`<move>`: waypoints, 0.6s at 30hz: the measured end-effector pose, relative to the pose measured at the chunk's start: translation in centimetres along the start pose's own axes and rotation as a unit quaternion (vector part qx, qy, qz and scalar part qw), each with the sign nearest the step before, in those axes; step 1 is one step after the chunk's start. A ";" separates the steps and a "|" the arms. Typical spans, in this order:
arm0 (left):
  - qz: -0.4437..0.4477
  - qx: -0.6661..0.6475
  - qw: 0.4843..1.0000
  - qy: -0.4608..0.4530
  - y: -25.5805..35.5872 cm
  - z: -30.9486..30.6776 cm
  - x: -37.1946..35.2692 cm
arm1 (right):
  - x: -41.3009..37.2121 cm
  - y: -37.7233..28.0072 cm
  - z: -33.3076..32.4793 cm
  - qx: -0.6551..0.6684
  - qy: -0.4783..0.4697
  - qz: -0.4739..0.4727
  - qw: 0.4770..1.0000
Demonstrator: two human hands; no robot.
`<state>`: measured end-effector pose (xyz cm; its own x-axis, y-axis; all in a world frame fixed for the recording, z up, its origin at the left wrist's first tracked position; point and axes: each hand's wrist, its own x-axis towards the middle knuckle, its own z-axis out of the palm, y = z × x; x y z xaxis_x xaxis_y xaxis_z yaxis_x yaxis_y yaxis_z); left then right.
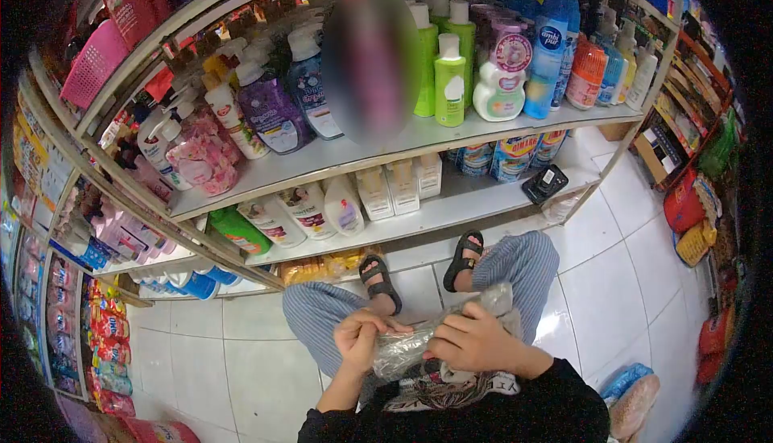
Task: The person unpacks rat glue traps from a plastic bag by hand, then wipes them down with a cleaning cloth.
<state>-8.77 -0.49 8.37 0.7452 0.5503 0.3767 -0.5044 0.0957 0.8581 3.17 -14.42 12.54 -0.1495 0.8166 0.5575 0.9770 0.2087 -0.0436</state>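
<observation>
A crinkled, see-through plastic-wrapped pack point(394, 356) lies across my lap, its contents not clear to me. My left hand point(360, 340) pinches the wrap at the pack's left end, fingers closed. Over the right part of the pack, my right hand point(477, 340) is curled with its fingers closed on the plastic. More of the grey, shiny wrap point(497, 298) shows beyond my right hand, toward my knee.
Ahead stands a metal shelf point(338, 159) of bottles, including a green bottle point(449, 80) and an air freshener can point(547, 56). A black device point(545, 185) sits on the lower shelf. Detergent packs point(109, 326) are stacked left. A blue and pink bag point(632, 399) lies right.
</observation>
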 end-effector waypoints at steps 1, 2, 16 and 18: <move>-0.002 -0.004 1.000 0.000 -0.5 -0.1 -0.1 | -0.4 -0.1 0.2 -0.001 -0.004 0.002 1.000; 0.014 0.009 1.000 -0.008 -0.8 0.1 -0.1 | -0.8 -0.3 0.3 -0.016 -0.022 0.022 0.999; 0.016 0.002 0.999 0.047 -5.2 -0.8 -0.2 | -2.5 0.3 3.4 0.037 -0.041 0.086 0.995; 0.023 -0.011 0.998 0.050 -5.1 -0.9 -0.4 | -2.5 0.2 3.5 0.039 -0.047 0.084 0.995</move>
<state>-6.81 -0.48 3.53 0.6746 0.6344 0.3774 -0.5466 0.0856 0.8330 3.23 -14.54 8.20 -0.0016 0.8897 0.4566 0.9751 0.1027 -0.1967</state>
